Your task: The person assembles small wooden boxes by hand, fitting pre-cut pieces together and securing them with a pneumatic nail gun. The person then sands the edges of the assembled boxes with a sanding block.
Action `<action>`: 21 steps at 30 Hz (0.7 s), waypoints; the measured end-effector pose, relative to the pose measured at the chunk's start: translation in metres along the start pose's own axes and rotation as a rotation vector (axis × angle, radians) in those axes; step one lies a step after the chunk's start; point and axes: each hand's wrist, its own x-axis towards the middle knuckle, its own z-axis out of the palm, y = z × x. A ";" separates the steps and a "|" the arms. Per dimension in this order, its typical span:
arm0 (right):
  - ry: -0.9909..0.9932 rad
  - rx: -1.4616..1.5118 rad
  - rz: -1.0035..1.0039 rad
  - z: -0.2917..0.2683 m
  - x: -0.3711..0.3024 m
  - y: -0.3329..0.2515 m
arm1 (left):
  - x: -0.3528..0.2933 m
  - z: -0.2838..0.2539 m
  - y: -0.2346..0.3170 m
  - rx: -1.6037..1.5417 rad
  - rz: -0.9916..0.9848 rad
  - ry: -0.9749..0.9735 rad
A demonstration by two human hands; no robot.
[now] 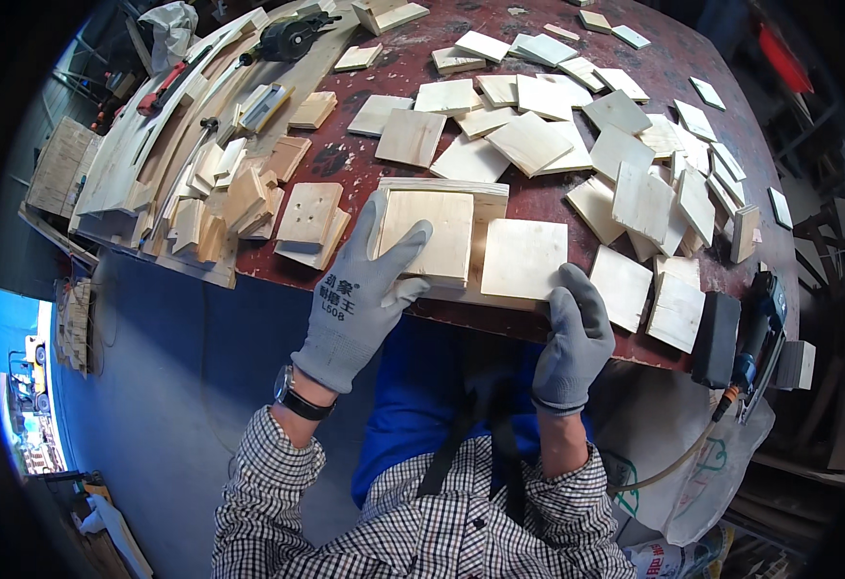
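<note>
**Pale wood in a grey-gloved grip**

Holding a square wooden block [427,232] by its left side in the gloved left hand [355,304], with one finger laid across its upper face, another along its far left side and the thumb at its near edge. Pinching the near right corner of a thin square panel [526,259] between thumb and fingertips of the gloved right hand [577,333]. Set side by side at the near edge of a dark red table [538,201], with a narrow wooden strip [492,205] just behind the block.

Scattered beyond, in an overlapping heap: pale wooden squares [535,145]. Lying just right of the right hand: two loose panels, one [620,288] nearer, one [676,311] farther out. To the left, near the left hand, a dark-spotted wooden square [308,214], then a jumble of small wood blocks [244,198].

At the table's right end, a black air tool [760,318] with a tan hose [673,468]. At far left, a red-handled tool [166,89] on long pale boards. Around the left wrist, a black-strapped watch [304,396].
</note>
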 end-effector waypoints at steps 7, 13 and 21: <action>-0.025 -0.039 -0.003 -0.004 0.000 0.002 | 0.001 0.004 -0.003 -0.040 -0.031 -0.038; -0.028 -0.022 0.011 -0.007 0.001 0.003 | 0.001 0.003 -0.001 -0.013 0.007 -0.025; -0.059 0.034 0.029 -0.006 0.000 -0.001 | 0.010 0.006 -0.015 0.006 0.087 -0.007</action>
